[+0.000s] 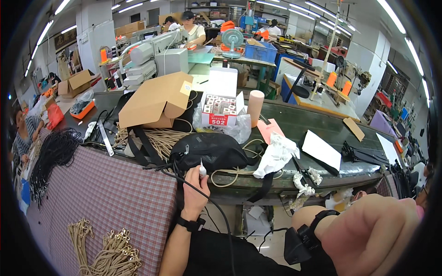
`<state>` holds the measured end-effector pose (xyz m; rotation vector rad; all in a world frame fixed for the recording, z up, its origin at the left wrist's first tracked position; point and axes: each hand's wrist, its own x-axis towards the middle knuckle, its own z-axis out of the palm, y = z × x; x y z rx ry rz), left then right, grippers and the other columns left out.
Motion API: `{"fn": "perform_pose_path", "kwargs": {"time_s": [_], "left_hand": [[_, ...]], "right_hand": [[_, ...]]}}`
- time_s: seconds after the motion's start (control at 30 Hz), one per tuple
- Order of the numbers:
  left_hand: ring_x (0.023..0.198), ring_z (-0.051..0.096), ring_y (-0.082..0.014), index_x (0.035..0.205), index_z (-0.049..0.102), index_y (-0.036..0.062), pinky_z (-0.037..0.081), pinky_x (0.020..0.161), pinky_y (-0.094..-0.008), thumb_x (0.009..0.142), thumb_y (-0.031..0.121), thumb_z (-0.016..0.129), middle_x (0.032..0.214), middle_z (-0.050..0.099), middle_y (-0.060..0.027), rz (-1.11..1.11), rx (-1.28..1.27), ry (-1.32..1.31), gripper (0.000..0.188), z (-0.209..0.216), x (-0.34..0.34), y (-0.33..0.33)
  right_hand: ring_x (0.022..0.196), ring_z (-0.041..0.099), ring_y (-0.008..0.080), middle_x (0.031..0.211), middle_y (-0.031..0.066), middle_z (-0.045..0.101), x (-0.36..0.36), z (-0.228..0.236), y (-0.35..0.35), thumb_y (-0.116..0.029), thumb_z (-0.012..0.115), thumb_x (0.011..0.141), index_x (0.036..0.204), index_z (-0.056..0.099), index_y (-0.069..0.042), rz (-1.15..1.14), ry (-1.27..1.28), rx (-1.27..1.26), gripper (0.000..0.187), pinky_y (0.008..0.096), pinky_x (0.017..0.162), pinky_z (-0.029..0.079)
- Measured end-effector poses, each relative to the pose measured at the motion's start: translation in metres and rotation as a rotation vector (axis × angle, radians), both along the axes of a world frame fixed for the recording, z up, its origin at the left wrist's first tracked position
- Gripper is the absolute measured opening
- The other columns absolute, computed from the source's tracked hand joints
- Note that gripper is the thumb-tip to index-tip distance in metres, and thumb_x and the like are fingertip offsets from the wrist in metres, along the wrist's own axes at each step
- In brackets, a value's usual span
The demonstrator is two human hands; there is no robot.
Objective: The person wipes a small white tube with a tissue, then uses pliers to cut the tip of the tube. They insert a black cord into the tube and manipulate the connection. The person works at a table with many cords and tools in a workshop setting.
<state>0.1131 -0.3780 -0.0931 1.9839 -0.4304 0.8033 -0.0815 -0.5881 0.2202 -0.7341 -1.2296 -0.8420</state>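
My left hand (195, 198) is closed round a small white glue bottle (202, 170) whose thin nozzle points up. That hand is in front of a black mesh pouch (207, 151) with a zip, and a black cable runs past the wrist. My right hand (373, 237) is large and close at the lower right, its fingers curled. Whatever those fingers hold, if anything, is hidden. A black strapped device (299, 243) is on the right wrist. Beyond the pouch, an open white and red box (219, 118) contains several small boxes.
Tan cords with metal clasps (113, 255) lie on a checked cloth (115, 188) at left, near black cords (55, 156). An open cardboard box (156, 99) is behind the pouch. Crumpled white paper (277, 154), scissors (301, 171) and a white sheet (321, 151) lie to the right.
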Motion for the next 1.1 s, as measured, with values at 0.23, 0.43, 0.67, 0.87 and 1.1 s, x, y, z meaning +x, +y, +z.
{"fn": "perform_pose_path", "kwargs": {"time_s": [0.23, 0.43, 0.67, 0.87, 1.1], "left_hand": [[0.096, 0.065, -0.0488, 0.126, 0.064, -0.0073, 0.054, 0.083, -0.0523, 0.093, -0.002, 0.071, 0.109, 0.066, -0.0270, 0.024, -0.018, 0.110, 0.034, 0.004, -0.005, 0.021], [0.095, 0.063, -0.0476, 0.126, 0.062, -0.0080, 0.052, 0.084, -0.0517, 0.092, -0.006, 0.068, 0.105, 0.065, -0.0262, -0.024, -0.016, 0.056, 0.035, 0.001, 0.002, -0.005], [0.074, 0.059, -0.0324, 0.124, 0.065, -0.0084, 0.048, 0.068, -0.0404, 0.092, -0.007, 0.071, 0.096, 0.060, -0.0192, 0.045, -0.012, -0.015, 0.032, -0.006, 0.004, 0.004], [0.092, 0.063, -0.0447, 0.125, 0.062, -0.0089, 0.052, 0.081, -0.0497, 0.094, -0.005, 0.069, 0.105, 0.064, -0.0255, -0.015, 0.003, 0.070, 0.032, 0.003, 0.000, 0.002], [0.075, 0.057, -0.0293, 0.124, 0.064, -0.0063, 0.049, 0.069, -0.0398, 0.095, -0.005, 0.071, 0.100, 0.061, -0.0174, 0.026, 0.031, 0.024, 0.030, 0.002, 0.002, -0.003]], "right_hand": [[0.058, 0.053, 0.0205, 0.070, 0.0075, 0.051, -0.035, -0.031, -0.024, 0.008, 0.078, 0.081, 0.075, 0.054, -0.004, -2.142, -0.062, -0.494, 0.027, 0.0275, 0.054, 0.037], [0.058, 0.049, 0.0184, 0.072, 0.0078, 0.050, -0.012, 0.020, 0.021, -0.004, 0.093, 0.066, 0.079, 0.056, -0.003, -2.338, -0.421, -0.993, 0.040, 0.0313, 0.054, 0.035], [0.057, 0.043, 0.0203, 0.066, 0.0048, 0.039, -0.024, 0.035, 0.034, -0.005, 0.092, 0.067, 0.072, 0.053, -0.005, -2.274, -0.245, -1.214, 0.039, 0.0310, 0.054, 0.035], [0.058, 0.045, 0.0209, 0.076, 0.0053, 0.048, -0.027, 0.015, 0.010, -0.017, 0.103, 0.055, 0.080, 0.057, -0.004, -2.314, -0.309, -1.134, 0.054, 0.0341, 0.057, 0.039], [0.058, 0.045, 0.0204, 0.077, 0.0056, 0.049, -0.021, 0.003, 0.011, -0.016, 0.099, 0.058, 0.081, 0.057, -0.004, -2.423, -0.184, -1.009, 0.049, 0.0337, 0.060, 0.039]]}}
